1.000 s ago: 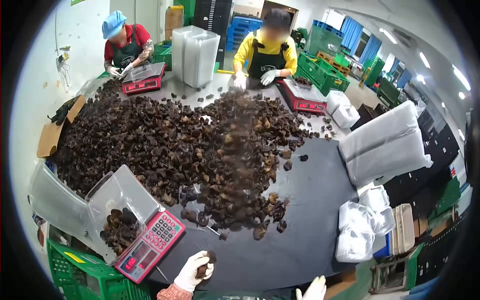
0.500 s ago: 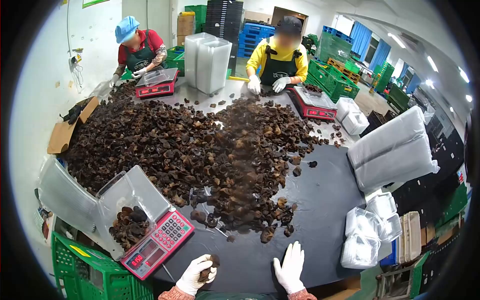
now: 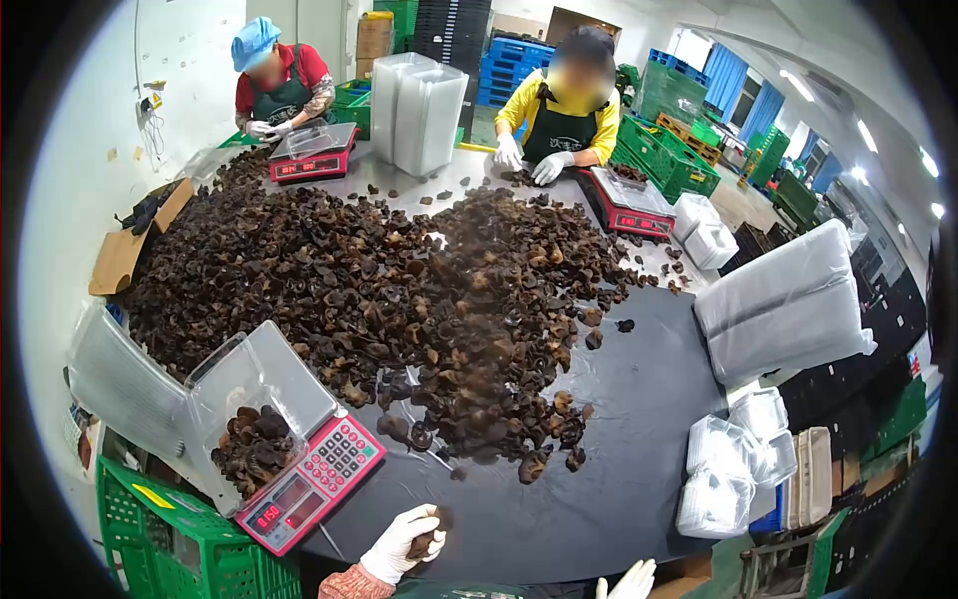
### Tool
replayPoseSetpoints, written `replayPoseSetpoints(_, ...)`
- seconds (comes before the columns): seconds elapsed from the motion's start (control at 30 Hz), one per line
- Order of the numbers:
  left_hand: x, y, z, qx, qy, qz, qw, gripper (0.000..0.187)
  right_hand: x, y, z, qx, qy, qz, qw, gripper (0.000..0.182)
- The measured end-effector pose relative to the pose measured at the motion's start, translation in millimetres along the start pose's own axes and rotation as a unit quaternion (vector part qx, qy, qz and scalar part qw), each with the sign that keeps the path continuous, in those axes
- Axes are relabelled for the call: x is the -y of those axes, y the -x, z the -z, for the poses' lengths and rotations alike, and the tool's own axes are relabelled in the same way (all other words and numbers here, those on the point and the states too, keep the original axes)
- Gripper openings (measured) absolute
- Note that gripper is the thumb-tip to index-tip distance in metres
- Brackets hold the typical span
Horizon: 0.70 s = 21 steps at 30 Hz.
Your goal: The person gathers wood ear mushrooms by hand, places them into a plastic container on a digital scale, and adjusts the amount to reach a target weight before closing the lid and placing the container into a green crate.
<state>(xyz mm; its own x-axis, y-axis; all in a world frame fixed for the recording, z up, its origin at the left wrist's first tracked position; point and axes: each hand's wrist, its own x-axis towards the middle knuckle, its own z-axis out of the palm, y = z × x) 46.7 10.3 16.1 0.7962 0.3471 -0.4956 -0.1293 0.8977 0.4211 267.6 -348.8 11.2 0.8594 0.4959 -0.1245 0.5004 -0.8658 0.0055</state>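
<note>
My gloved left hand, near the front edge of the table, is closed around a small clump of dark wood ear mushrooms. At the bottom edge of the view my gloved right hand shows only partly, its fingers stretched out with nothing in them. Left of my left hand stands a red digital scale, its display reading about 0.150. A clear plastic box with its lid raised rests on the scale, holding wood ears. Beyond my hands spreads a large heap of wood ears.
Stacked clear boxes and a wrapped stack stand at the right. Box lids lean at the left above a green crate. Two co-workers with gloved hands work across the table, each beside a scale.
My right hand has drawn back from the black tabletop, down and to the right. My left hand has shifted slightly right, still holding the wood ears. The co-workers' hands have moved.
</note>
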Motion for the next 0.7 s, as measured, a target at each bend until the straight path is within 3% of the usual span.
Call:
replayPoseSetpoints(0.07, -1, -1, -1, 0.008, -0.009, 0.002, 1.000, 0.017, -15, 13, -9, 0.030, 0.042, -0.044, 0.998, 0.072)
replayPoseSetpoints(0.13, -2, 0, 0, 0.018, -0.012, 0.000, 1.000, 0.016, -24, 18, -11, -0.025, 0.009, -0.034, 0.999, 0.068)
replayPoseSetpoints(0.17, -1, 1, 0, 0.022, -0.014, -0.001, 1.000, 0.016, -6, 10, 19, -0.030, -0.005, -0.001, 1.000, 0.064)
replayPoseSetpoints(0.2, 0, 3, 1, 0.011, -0.010, 0.002, 1.000, 0.016, -1, 6, 18, -0.104, -0.023, 0.052, 0.993, 0.060)
replayPoseSetpoints(0.4, 1, 10, -7, -0.003, -0.021, -0.013, 1.000, 0.021, 89, -63, 41, -0.198, -0.179, 0.223, 0.937, 0.038)
replayPoseSetpoints(0.47, 1, 14, -7, -0.006, -0.024, -0.019, 1.000, 0.022, 128, -78, 55, -0.194, -0.238, 0.283, 0.909, 0.031)
replayPoseSetpoints(0.53, -2, 20, -10, -0.016, -0.026, -0.023, 0.999, 0.022, 149, -88, 42, -0.108, -0.289, 0.364, 0.879, 0.040)
replayPoseSetpoints(0.6, -4, 23, -11, -0.021, -0.026, -0.025, 0.999, 0.022, 183, -89, 51, -0.138, -0.337, 0.423, 0.830, 0.025)
replayPoseSetpoints(0.63, -4, 23, -10, -0.020, -0.024, -0.027, 0.999, 0.022, 190, -88, 48, -0.110, -0.337, 0.449, 0.820, 0.026)
replayPoseSetpoints(0.67, -4, 23, -10, -0.019, -0.021, -0.029, 0.999, 0.022, 195, -88, 47, -0.017, -0.323, 0.465, 0.824, 0.025)
replayPoseSetpoints(0.7, -3, 22, -10, -0.020, -0.018, -0.028, 0.999, 0.022, 199, -86, 40, -0.034, -0.330, 0.486, 0.808, 0.025)
